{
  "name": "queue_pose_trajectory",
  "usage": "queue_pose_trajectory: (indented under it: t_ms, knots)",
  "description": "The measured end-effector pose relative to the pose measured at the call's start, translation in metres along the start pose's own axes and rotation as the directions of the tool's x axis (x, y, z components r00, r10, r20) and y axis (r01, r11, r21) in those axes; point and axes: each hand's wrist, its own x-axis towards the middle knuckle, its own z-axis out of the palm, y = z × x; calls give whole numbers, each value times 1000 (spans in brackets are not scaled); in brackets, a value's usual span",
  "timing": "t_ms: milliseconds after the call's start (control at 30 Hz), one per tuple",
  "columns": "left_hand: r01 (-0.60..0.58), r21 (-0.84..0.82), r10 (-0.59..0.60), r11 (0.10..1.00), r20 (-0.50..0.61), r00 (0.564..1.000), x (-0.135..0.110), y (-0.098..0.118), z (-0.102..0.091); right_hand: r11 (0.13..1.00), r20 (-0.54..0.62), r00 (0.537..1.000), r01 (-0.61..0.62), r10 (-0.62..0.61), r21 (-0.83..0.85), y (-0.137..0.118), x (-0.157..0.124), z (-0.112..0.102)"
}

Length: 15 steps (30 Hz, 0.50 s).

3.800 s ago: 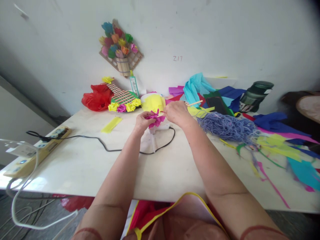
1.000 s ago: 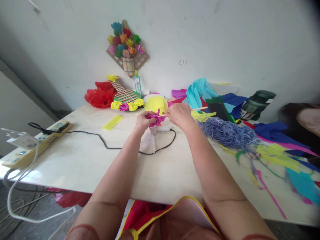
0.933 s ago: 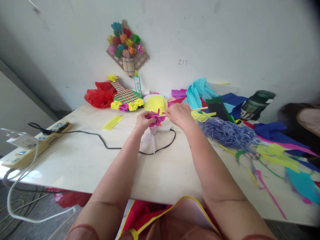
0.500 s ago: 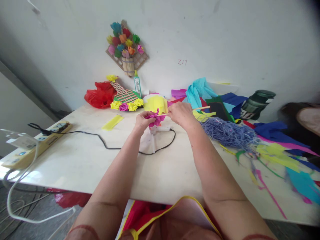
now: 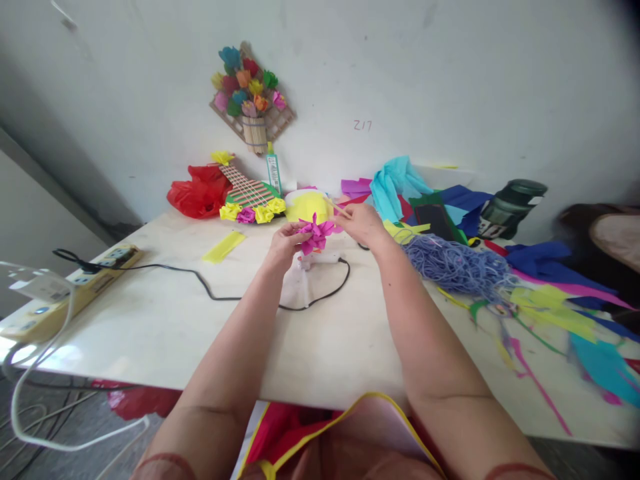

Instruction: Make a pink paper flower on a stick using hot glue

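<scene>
My left hand point(image 5: 289, 241) pinches a magenta crepe paper flower point(image 5: 315, 235) by its left side, above the middle of the table. Just right of the flower, my right hand point(image 5: 361, 223) is closed on a thin wooden stick point(image 5: 340, 209), which slants up and left from the fingers. The right fingers are close to the flower's right petals; whether they touch it I cannot tell. Beneath the flower lies a white glue gun point(image 5: 327, 257), partly hidden, with a clear glue stick and a black cord. Yellow crepe paper point(image 5: 306, 205) lies behind the hands.
A paper-flower guitar craft point(image 5: 253, 193) stands at the back beside a red plastic bag point(image 5: 200, 193). A power strip point(image 5: 75, 293) sits on the left. To the right are a tangled blue string pile point(image 5: 450, 263), a dark green bottle point(image 5: 515, 208) and paper scraps point(image 5: 555, 310).
The stick, earlier lying level across the flower and pointing right, is now apart from it and tilted up-left in my right hand. The flower shows more openly in my left fingers.
</scene>
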Motion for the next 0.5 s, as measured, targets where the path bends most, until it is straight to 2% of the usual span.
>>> queue_pose_trajectory:
  t_ms: [233, 500]
  knots:
    - [-8, -19, 9, 1000, 43, 999, -4, 1, 6, 928, 81, 997, -47, 19, 370, 4, 1, 17]
    - [29, -50, -25, 998, 68, 997, -3, 3, 7, 806, 40, 998, -61, 47, 589, 11, 9, 29]
